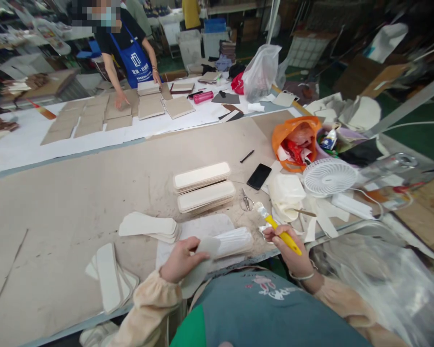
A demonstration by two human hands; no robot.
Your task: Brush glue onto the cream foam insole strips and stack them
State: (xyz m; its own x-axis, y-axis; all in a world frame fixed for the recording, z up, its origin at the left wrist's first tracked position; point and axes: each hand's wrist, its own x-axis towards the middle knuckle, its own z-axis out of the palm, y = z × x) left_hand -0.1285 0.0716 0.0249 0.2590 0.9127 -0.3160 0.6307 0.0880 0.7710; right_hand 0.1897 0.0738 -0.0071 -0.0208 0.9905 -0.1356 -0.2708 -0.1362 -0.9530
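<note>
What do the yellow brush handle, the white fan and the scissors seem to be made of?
Yellow brush handle: probably plastic, smooth, from its even, bright colour. White fan: likely moulded plastic, matt, with a finely ribbed look. Scissors: apparently bare metal, silvery-grey, though small here.

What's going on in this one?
A person at a table holds a pale strip in the left hand and a yellow brush in the right hand, its bristles pointing away from the body. A white pile lies between the hands. Beyond it sit two neat stacks, with scissors and a phone to their right. Across the way, a co-worker has one hand at some flat boards.
</note>
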